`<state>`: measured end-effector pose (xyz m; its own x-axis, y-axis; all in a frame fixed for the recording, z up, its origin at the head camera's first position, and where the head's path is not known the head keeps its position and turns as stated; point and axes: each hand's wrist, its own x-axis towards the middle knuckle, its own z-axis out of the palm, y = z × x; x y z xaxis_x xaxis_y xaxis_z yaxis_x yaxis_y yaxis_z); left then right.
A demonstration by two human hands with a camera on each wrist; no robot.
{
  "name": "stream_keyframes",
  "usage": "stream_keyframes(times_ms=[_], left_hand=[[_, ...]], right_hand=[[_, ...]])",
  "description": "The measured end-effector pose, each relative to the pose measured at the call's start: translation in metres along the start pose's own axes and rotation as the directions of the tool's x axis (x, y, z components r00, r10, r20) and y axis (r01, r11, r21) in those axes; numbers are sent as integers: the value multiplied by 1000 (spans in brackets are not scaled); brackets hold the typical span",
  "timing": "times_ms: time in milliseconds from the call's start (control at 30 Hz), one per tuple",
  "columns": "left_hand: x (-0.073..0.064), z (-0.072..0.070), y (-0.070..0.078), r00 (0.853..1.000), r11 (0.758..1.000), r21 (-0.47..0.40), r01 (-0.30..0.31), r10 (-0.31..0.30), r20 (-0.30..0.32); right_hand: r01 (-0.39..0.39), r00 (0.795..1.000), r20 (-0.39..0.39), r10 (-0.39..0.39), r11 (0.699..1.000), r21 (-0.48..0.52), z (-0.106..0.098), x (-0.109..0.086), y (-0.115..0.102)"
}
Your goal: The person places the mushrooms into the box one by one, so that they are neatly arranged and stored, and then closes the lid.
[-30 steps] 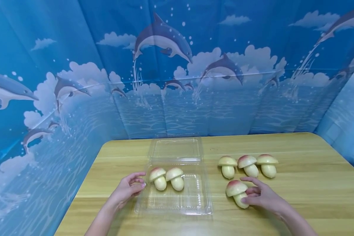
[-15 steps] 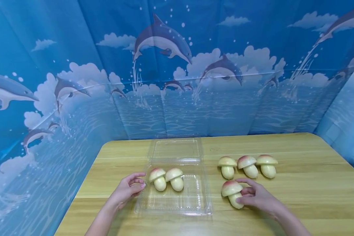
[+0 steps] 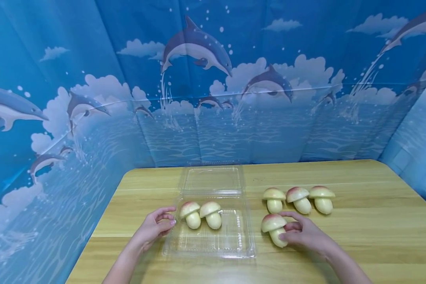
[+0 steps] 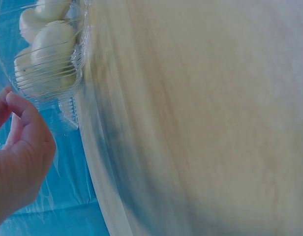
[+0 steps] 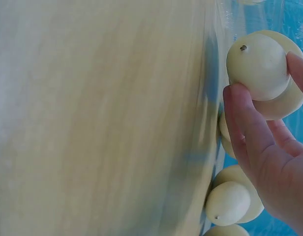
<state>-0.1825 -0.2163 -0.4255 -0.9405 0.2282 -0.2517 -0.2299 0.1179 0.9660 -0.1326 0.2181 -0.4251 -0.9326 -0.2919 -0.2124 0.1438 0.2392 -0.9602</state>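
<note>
"Head view: how should the step in hand go?"

"I judge it to be bringing the smooth, pale cream mushroom with a red-blushed domed cap (image 3: pixel 274 230) to the clear, ribbed plastic tray (image 3: pixel 230 232). The mushroom is outside the tray, at its three o'clock. I'd lift it well over the three o'clock wall, lower it into the bare space at three o'clock of the two pale mushrooms (image 3: pixel 193 221) inside, and match their caps, which point towards eleven. Let go only once it sits firmly; thin plastic would likely skid if bumped."

"And the hands?"

"The right hand (image 3: pixel 306 236) is clamped on that mushroom, thumb and fingers either side of the stem. Whether it is clear of the wood-grain counter (image 3: pixel 369 221), I can't tell."

"What about the left?"

"The left hand (image 3: pixel 152 228) is at the tray's nine o'clock, fingers loosely bent, thumb and forefinger apart, gripping nothing. Contact with the wall is unclear; a light touch there could steady it."

"Any neighbours to avoid?"

"Three more cream mushrooms (image 3: pixel 301 205), from twelve to two o'clock of the held one."
</note>
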Motion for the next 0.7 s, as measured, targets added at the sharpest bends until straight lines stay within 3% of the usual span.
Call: stream_keyframes(times_ms=[333,700], left_hand=[[0,0,-1,1000,1000,-2,-1,1,2],[0,0,0,1000,1000,-9,-1,1,0]], right_hand=[[10,1000,29,-12,999,53,1,2,-3],[-4,1000,23,3,1000,31,2,4,-11]])
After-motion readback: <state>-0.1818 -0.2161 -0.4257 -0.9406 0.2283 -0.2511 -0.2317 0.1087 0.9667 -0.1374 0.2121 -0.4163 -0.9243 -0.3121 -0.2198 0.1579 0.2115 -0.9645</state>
